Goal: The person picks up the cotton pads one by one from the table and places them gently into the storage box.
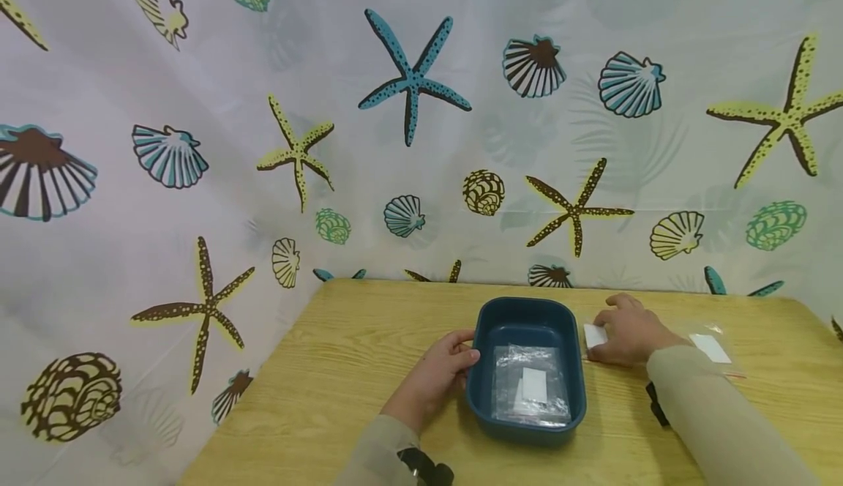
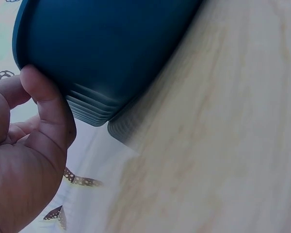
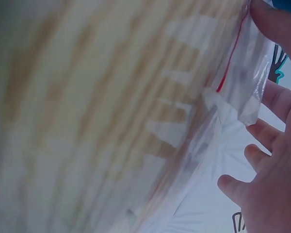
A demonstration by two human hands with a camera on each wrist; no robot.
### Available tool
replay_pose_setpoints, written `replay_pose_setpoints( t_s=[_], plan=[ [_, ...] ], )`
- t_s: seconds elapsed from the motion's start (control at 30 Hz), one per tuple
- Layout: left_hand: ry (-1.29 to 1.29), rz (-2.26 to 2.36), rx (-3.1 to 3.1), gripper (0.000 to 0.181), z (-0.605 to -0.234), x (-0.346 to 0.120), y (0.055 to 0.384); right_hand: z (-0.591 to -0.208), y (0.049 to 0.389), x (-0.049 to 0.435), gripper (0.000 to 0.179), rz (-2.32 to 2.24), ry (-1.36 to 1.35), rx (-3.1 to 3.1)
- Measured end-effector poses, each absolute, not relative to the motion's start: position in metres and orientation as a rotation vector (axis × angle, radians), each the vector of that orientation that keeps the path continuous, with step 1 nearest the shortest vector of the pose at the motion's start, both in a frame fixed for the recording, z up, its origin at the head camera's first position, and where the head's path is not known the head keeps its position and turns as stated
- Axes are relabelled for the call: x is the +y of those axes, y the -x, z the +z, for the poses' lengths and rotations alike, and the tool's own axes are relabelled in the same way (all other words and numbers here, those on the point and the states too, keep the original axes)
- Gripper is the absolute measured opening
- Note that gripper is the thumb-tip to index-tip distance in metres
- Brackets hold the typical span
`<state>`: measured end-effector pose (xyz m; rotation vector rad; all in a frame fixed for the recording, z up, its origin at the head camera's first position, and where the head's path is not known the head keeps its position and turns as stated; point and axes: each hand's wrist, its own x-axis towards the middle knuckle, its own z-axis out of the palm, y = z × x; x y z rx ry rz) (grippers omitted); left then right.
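A dark blue plastic tub stands on the wooden table. My left hand grips its left side, thumb at the rim in the left wrist view. Inside the tub lie clear zip bags with white cards in them. To the right of the tub, my right hand pinches a clear zip bag with a red seal line between thumb and fingers. A white card shows at that bag, close beside the tub's right wall.
Another clear zip bag holding a white card lies on the table beyond my right wrist. A white curtain printed with shells and starfish hangs behind the table and along its left side.
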<state>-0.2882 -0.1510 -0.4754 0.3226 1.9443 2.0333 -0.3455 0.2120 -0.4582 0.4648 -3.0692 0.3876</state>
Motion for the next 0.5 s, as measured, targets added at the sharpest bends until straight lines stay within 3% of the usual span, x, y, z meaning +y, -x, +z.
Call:
replay_pose_setpoints(
  t_s=[0.5],
  plan=[
    [-0.316, 2.023, 1.947, 0.048, -0.474, -0.151, 0.288, -0.446, 0.34, 0.219, 0.058, 0.485, -0.495, -3.022]
  ],
)
